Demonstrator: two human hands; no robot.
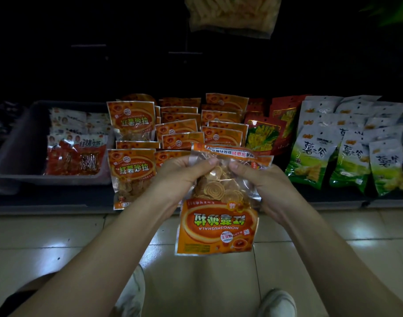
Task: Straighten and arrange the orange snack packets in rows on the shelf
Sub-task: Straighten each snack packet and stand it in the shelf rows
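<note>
A glossy pale tiled floor (58, 236) fills the lower half of the dim view. Above it runs a low dark shelf (47, 208) with a flat grey front lip.

A shallow grey plastic tray (20, 143) sits on the shelf's left part and holds crinkly red-and-white packets (77, 156). To its right, shiny orange snack packets (132, 167) stand and lean in three overlapping columns, flat rectangular pouches with green lettering. Right of them come red bags (263, 136) with a yellow picture. Furthest right are tall green-and-white bags (310, 156).

One orange packet, the held packet (218, 227), is up in the air in front of the shelf's lip. It is over the floor, before the middle and right orange columns. It is a glossy film pouch with silver sealed edges. One half is an orange printed panel, and the other is a clear window showing round, spiral-patterned crisps. Its long axis runs away from the person, a little tilted. It is upside down to the viewer: the printed end points down toward the person and the window end points toward the shelf.

The left hand (177, 177) and the right hand (264, 186) both pinch the window end from either side. Each thumb lies on the front face with the fingers curled behind.

Two pale shoes (277, 303) show at the bottom edge.
</note>
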